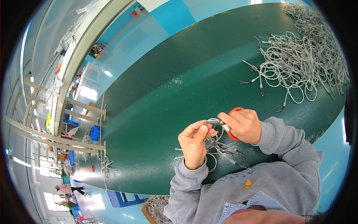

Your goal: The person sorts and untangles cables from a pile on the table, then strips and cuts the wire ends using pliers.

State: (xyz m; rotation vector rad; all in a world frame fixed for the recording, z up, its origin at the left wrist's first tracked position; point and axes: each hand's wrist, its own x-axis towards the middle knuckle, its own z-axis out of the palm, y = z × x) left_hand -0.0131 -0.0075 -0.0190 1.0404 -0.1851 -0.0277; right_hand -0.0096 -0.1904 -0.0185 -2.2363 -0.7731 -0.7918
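Note:
My right hand [244, 126] is closed around a pair of scissors with orange-red handles [235, 109]. The metal blades point left and reach the fingertips of my left hand [194, 143]. That hand is pinched on a thin grey-white cable [211, 143]; the exact spot between thumb and finger is partly hidden. Below both hands, more of the cabling hangs in loops close to my sweatshirt, with stripped dark and red wire ends [238, 152] spreading to the right. Whether the blades are closed on the cable, I cannot tell.
A big heap of grey cables [298, 63] covers the far right of the green table [160, 112]. White scraps [176, 80] lie near its middle. At left stand a metal frame [71, 143], a blue bin [94, 133] and a few cables [106, 164]. A box of cables [158, 209] is below.

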